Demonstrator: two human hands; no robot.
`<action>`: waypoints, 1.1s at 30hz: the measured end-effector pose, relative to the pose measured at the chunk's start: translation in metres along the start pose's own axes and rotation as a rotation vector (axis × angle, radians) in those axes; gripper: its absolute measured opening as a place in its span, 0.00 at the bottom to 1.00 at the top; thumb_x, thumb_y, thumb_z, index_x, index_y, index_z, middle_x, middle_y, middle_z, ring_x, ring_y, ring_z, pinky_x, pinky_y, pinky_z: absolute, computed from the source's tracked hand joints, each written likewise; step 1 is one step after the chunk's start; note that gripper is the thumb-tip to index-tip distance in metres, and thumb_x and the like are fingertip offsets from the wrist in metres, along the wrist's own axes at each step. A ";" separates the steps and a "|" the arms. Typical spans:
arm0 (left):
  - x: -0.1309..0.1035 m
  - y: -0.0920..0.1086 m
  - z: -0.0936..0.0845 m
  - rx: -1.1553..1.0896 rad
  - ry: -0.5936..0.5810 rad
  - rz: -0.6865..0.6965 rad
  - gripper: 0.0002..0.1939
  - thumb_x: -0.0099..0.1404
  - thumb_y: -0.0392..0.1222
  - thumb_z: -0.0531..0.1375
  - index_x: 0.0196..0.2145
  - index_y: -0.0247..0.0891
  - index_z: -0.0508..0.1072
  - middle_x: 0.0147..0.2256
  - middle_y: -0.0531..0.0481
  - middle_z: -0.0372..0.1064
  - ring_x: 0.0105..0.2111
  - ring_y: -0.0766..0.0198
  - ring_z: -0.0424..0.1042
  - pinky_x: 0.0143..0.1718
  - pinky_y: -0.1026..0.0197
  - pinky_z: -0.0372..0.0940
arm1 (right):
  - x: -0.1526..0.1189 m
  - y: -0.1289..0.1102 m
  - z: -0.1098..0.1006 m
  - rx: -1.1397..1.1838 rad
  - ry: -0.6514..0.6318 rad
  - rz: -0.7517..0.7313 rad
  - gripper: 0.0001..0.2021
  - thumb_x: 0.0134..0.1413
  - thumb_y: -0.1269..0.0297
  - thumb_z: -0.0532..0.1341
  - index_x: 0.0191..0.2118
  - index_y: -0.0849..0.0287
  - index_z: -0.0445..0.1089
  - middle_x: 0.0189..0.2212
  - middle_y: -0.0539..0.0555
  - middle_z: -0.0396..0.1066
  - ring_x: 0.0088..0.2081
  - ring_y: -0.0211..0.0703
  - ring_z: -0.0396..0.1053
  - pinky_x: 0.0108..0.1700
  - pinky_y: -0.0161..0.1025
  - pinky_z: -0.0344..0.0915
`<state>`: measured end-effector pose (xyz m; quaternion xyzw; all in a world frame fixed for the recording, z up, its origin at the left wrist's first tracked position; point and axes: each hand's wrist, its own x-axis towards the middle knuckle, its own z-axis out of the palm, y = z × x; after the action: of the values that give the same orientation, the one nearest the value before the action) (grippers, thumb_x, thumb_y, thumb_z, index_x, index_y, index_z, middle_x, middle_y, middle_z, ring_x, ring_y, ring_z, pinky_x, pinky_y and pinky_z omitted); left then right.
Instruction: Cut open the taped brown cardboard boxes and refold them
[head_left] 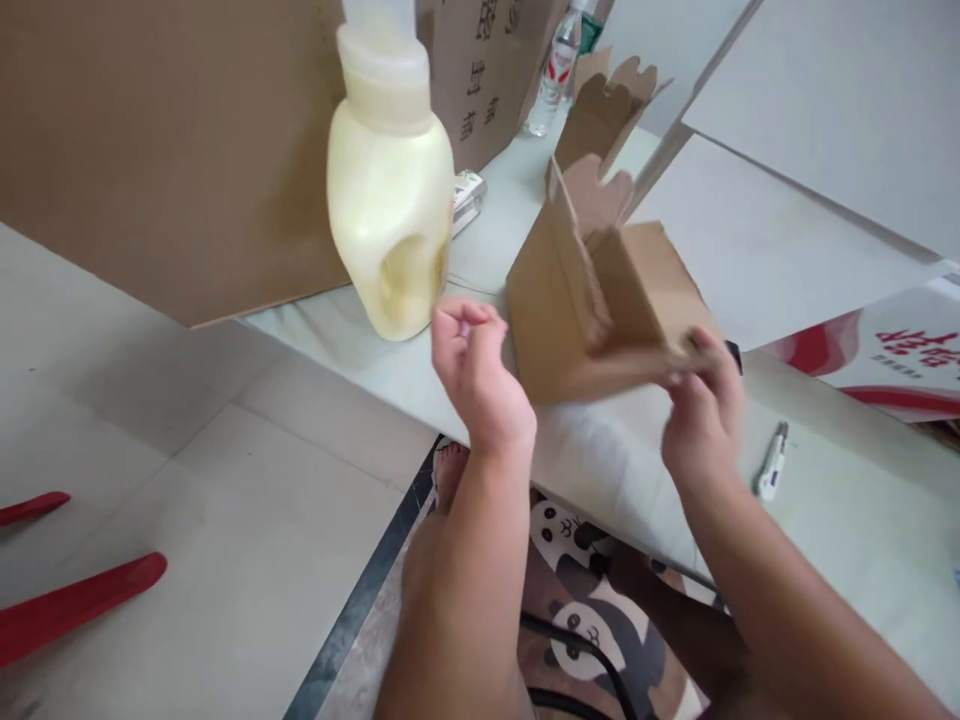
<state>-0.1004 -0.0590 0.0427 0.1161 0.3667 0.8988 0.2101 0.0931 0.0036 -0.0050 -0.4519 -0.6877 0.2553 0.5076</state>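
Observation:
A small brown cardboard box [551,320] stands on the pale-covered table with its top flaps raised. My right hand [705,410] pinches the edge of a flap at the box's right front corner; the hand and flap are slightly blurred. My left hand [484,375] is just left of the box, fingers curled in, and I see nothing in them. Right behind it is a pale yellow detergent bottle [390,220] with a whitish cap and a handle hole. Beyond the first box stands a second open cardboard box [596,120], partly hidden.
A large carton [172,150] rises at the left back. A water bottle [555,75] stands behind the boxes. On the right lie a utility knife [772,462] and a red-and-white carton [892,345]. A small packet [469,198] is behind the detergent bottle. Red legs [90,600] jut over the floor.

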 end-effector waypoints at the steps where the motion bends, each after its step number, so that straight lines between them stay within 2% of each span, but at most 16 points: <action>1: -0.001 -0.002 -0.002 0.079 -0.001 0.055 0.06 0.58 0.32 0.56 0.28 0.41 0.61 0.27 0.55 0.58 0.30 0.68 0.62 0.36 0.64 0.60 | -0.023 -0.002 -0.022 0.045 0.108 0.062 0.21 0.61 0.59 0.58 0.60 0.48 0.70 0.59 0.56 0.70 0.62 0.57 0.69 0.65 0.65 0.63; 2: -0.004 -0.006 -0.003 0.166 -0.042 0.069 0.05 0.60 0.34 0.56 0.29 0.41 0.62 0.28 0.55 0.59 0.31 0.68 0.63 0.37 0.64 0.61 | -0.039 -0.005 -0.043 0.064 0.187 0.097 0.21 0.58 0.60 0.59 0.56 0.48 0.74 0.58 0.55 0.71 0.63 0.58 0.68 0.68 0.65 0.59; 4: -0.015 -0.016 -0.003 0.344 -0.253 0.020 0.04 0.66 0.39 0.55 0.32 0.42 0.66 0.31 0.52 0.65 0.36 0.65 0.68 0.40 0.62 0.64 | -0.055 -0.010 -0.080 0.050 0.256 0.143 0.19 0.54 0.61 0.60 0.51 0.45 0.77 0.55 0.53 0.73 0.64 0.60 0.66 0.71 0.64 0.53; 6: -0.031 -0.028 0.001 0.454 -0.544 -0.051 0.11 0.71 0.47 0.52 0.36 0.42 0.71 0.37 0.48 0.72 0.43 0.60 0.72 0.46 0.59 0.67 | -0.056 -0.011 -0.108 0.037 0.268 0.169 0.18 0.51 0.61 0.60 0.48 0.43 0.78 0.54 0.51 0.73 0.65 0.61 0.63 0.72 0.63 0.50; 8: -0.047 -0.038 0.006 0.447 -0.788 -0.106 0.21 0.74 0.56 0.47 0.38 0.42 0.74 0.43 0.44 0.76 0.48 0.57 0.74 0.52 0.54 0.68 | -0.051 -0.006 -0.126 0.048 0.274 0.223 0.17 0.49 0.60 0.61 0.46 0.44 0.78 0.53 0.52 0.73 0.66 0.62 0.61 0.72 0.64 0.48; 10: -0.059 -0.047 0.011 0.409 -0.898 -0.149 0.31 0.73 0.66 0.42 0.38 0.43 0.76 0.46 0.43 0.77 0.50 0.54 0.75 0.54 0.51 0.68 | -0.049 0.005 -0.135 0.088 0.259 0.299 0.17 0.49 0.58 0.63 0.46 0.46 0.76 0.54 0.53 0.72 0.67 0.62 0.60 0.73 0.63 0.46; 13: -0.068 -0.057 0.019 0.415 -0.903 -0.121 0.41 0.68 0.75 0.38 0.33 0.43 0.78 0.46 0.42 0.78 0.50 0.50 0.76 0.56 0.48 0.68 | -0.058 0.024 -0.138 0.244 0.287 0.325 0.26 0.53 0.54 0.64 0.59 0.42 0.66 0.60 0.51 0.67 0.65 0.56 0.63 0.70 0.60 0.53; 15: -0.072 -0.065 0.025 0.436 -0.836 -0.082 0.45 0.66 0.78 0.34 0.29 0.43 0.77 0.41 0.42 0.79 0.48 0.50 0.77 0.55 0.47 0.69 | -0.068 0.033 -0.138 0.309 0.308 0.293 0.34 0.55 0.51 0.64 0.67 0.36 0.54 0.63 0.51 0.64 0.61 0.54 0.67 0.64 0.57 0.62; 16: -0.073 -0.071 0.028 0.453 -0.803 -0.055 0.46 0.65 0.79 0.34 0.27 0.42 0.77 0.40 0.43 0.79 0.47 0.51 0.77 0.55 0.47 0.69 | -0.072 0.036 -0.138 0.314 0.309 0.281 0.35 0.56 0.50 0.64 0.68 0.35 0.52 0.62 0.51 0.64 0.59 0.54 0.68 0.61 0.55 0.66; 18: -0.077 -0.082 0.034 0.483 -0.761 0.013 0.45 0.64 0.80 0.36 0.26 0.42 0.76 0.38 0.43 0.79 0.45 0.52 0.78 0.53 0.48 0.70 | -0.077 0.041 -0.140 0.319 0.300 0.280 0.31 0.57 0.49 0.64 0.65 0.37 0.58 0.58 0.52 0.68 0.54 0.52 0.71 0.56 0.51 0.69; 20: -0.079 -0.093 0.039 0.490 -0.741 0.078 0.41 0.65 0.78 0.43 0.26 0.41 0.76 0.38 0.44 0.79 0.44 0.53 0.78 0.52 0.49 0.70 | -0.078 0.045 -0.142 0.369 0.295 0.276 0.21 0.60 0.48 0.63 0.58 0.39 0.65 0.51 0.52 0.72 0.48 0.49 0.72 0.51 0.48 0.71; 23: -0.080 -0.103 0.044 0.478 -0.693 0.113 0.29 0.66 0.69 0.56 0.28 0.40 0.76 0.36 0.46 0.78 0.42 0.56 0.78 0.50 0.52 0.70 | -0.077 0.049 -0.145 0.432 0.247 0.178 0.12 0.64 0.49 0.62 0.50 0.43 0.72 0.45 0.52 0.74 0.46 0.47 0.73 0.51 0.47 0.70; 27: -0.080 -0.105 0.047 0.486 -0.652 -0.001 0.19 0.59 0.59 0.68 0.32 0.39 0.77 0.37 0.48 0.78 0.38 0.60 0.78 0.44 0.56 0.71 | -0.080 0.049 -0.152 0.502 0.177 0.061 0.23 0.63 0.37 0.56 0.43 0.49 0.77 0.46 0.56 0.73 0.49 0.52 0.72 0.53 0.52 0.69; 28: -0.080 -0.104 0.048 0.482 -0.661 -0.018 0.18 0.58 0.57 0.70 0.35 0.39 0.77 0.38 0.49 0.78 0.38 0.60 0.78 0.44 0.57 0.71 | -0.082 0.048 -0.154 0.506 0.167 0.072 0.22 0.64 0.38 0.56 0.42 0.50 0.77 0.46 0.56 0.72 0.50 0.51 0.72 0.53 0.53 0.69; 30: -0.082 -0.101 0.049 0.470 -0.701 -0.022 0.15 0.58 0.53 0.70 0.38 0.41 0.79 0.39 0.49 0.80 0.40 0.60 0.78 0.47 0.55 0.71 | -0.086 0.044 -0.159 0.470 0.165 0.108 0.14 0.65 0.48 0.59 0.39 0.50 0.76 0.44 0.55 0.72 0.50 0.50 0.72 0.53 0.52 0.68; 33: -0.084 -0.096 0.050 0.515 -0.803 0.000 0.10 0.59 0.49 0.68 0.36 0.42 0.82 0.43 0.47 0.81 0.47 0.55 0.78 0.56 0.50 0.69 | -0.088 0.039 -0.163 0.394 0.182 0.125 0.05 0.63 0.59 0.62 0.38 0.51 0.74 0.42 0.53 0.72 0.50 0.48 0.71 0.52 0.50 0.68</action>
<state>0.0195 -0.0056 0.0050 0.5027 0.4674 0.6626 0.2997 0.2650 -0.0735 -0.0198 -0.4068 -0.5467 0.3738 0.6292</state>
